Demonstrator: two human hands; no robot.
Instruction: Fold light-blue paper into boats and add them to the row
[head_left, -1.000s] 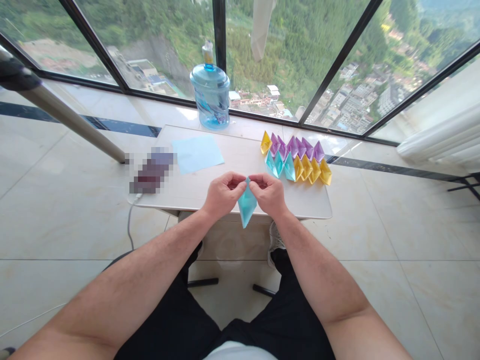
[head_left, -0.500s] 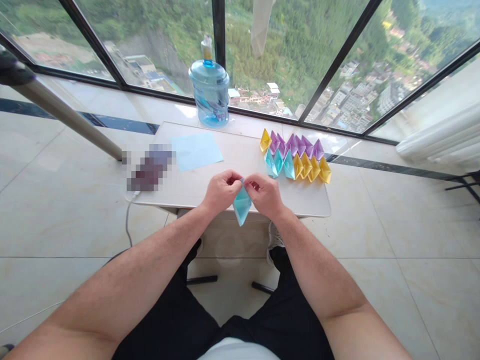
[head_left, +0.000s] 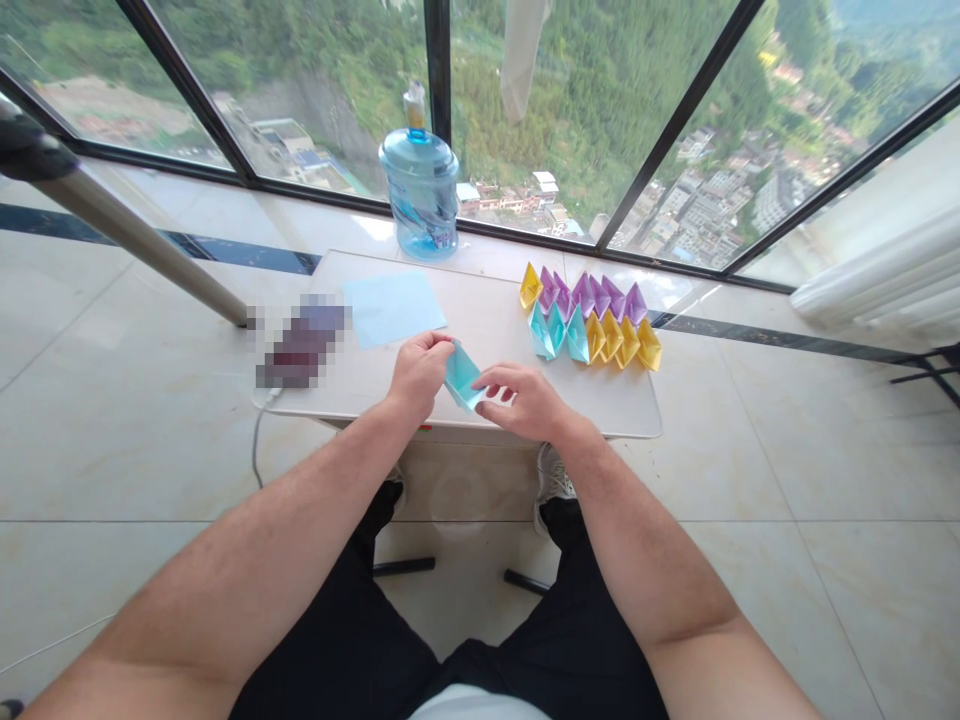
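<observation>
A light blue folded paper boat (head_left: pixel 462 374) is held over the front part of the table, tilted so that its inner folds show. My left hand (head_left: pixel 421 374) pinches its far left end between thumb and fingers. On the other side, my right hand (head_left: pixel 525 400) has its fingers apart, with fingertips touching the boat's near right edge. A flat light blue sheet of paper (head_left: pixel 395 306) lies on the table beyond my left hand. To the far right stand two rows of finished paper boats: purple boats (head_left: pixel 589 295), yellow boats (head_left: pixel 621 340) and light blue boats (head_left: pixel 556 332).
The white table (head_left: pixel 360 385) has rounded corners. A blurred-out object (head_left: pixel 304 342) with a cable lies at its left edge. A blue water jug (head_left: pixel 420 190) stands behind, by the windows. A slanting pole (head_left: pixel 150 240) rises at the left.
Both hands were pinching the boat's top end together. The boat has turned and shifted left with my left hand, while my right hand has loosened its pinch and moved to the near edge.
</observation>
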